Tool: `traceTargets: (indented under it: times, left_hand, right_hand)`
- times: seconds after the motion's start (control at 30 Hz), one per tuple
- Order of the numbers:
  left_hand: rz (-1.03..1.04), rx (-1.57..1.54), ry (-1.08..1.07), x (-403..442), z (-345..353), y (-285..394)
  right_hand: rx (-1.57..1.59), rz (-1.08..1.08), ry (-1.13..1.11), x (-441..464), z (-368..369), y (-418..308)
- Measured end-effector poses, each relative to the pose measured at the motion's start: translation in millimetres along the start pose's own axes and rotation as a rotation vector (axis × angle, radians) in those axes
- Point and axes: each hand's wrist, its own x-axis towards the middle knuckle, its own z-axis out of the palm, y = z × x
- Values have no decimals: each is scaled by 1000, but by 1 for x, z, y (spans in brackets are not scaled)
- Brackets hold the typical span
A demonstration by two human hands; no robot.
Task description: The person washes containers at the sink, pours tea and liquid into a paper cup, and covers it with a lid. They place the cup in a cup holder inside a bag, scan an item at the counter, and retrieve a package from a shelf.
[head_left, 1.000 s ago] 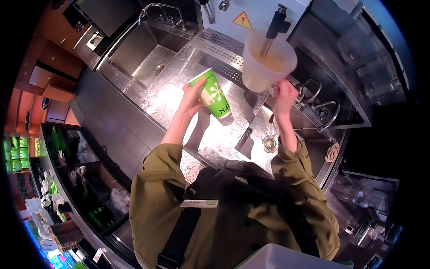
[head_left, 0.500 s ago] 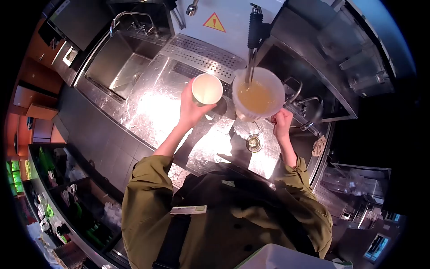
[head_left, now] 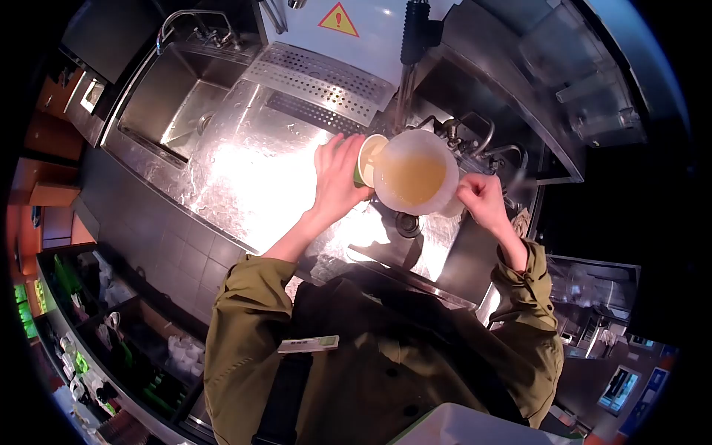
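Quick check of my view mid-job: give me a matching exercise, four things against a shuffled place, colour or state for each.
Things:
1. paper cup
2. translucent pitcher
3. warning triangle
4. sleeves

Descriptions:
A. olive green
B. held by the right hand
C. yellow with a red edge
D. held in the left hand

Pairs: 1-D, 2-B, 3-C, 4-A

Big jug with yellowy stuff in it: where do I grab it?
Probably the right side of the jug, coming from the right like the right hand: its wide mouth is open, and the cup crowds its left edge.
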Motion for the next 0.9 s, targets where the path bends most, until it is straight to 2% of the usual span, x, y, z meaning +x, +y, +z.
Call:
traceTargets:
  times: [0.23, 0.37, 0.63, 0.9]
  left_hand:
    - [-30, -140, -6, -8, 3, 6]
    - [-58, -221, 4, -12, 2, 8]
    - [-174, -428, 0, -23, 14, 6]
    - [-189, -525, 31, -30, 18, 16]
  right_hand:
    - [-67, 36, -80, -1, -18, -37]
    - [-193, -18, -126, 0, -25, -54]
    - [-340, -43, -145, -3, -36, -78]
    - [-426, -79, -134, -11, -44, -99]
